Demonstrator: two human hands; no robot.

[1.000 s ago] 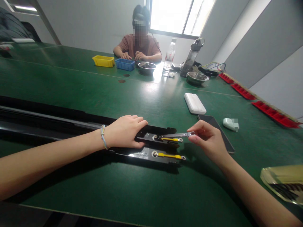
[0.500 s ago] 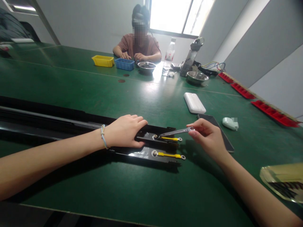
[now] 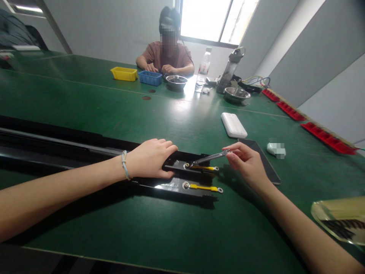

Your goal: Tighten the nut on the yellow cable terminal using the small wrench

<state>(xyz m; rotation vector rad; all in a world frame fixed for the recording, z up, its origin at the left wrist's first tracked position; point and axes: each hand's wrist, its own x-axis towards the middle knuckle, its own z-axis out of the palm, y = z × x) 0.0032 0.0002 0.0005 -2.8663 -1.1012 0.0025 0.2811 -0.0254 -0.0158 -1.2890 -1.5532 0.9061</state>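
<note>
A long black rail [image 3: 71, 146] lies across the green table [image 3: 176, 114]. My left hand [image 3: 151, 158] rests palm down on the rail's right end, fingers together and pressing it. My right hand [image 3: 246, 163] pinches the far end of a small silver wrench [image 3: 209, 157], whose other end sits on a bolt [image 3: 187, 165] on the rail. Two short yellow cables lie on the rail end: the upper cable [image 3: 203, 167] is under the wrench, the lower cable [image 3: 203, 187] is nearer me.
A black phone [image 3: 264, 165], a white power bank [image 3: 234, 125] and a pale mouse [image 3: 275, 149] lie to the right. A plastic bag [image 3: 339, 219] is at the near right. Across the table a person sits by yellow [image 3: 124, 73] and blue bins [image 3: 150, 77], bowls and bottles.
My right hand has swung the wrench's handle end up and away from me, about the bolt. My left hand has stayed put.
</note>
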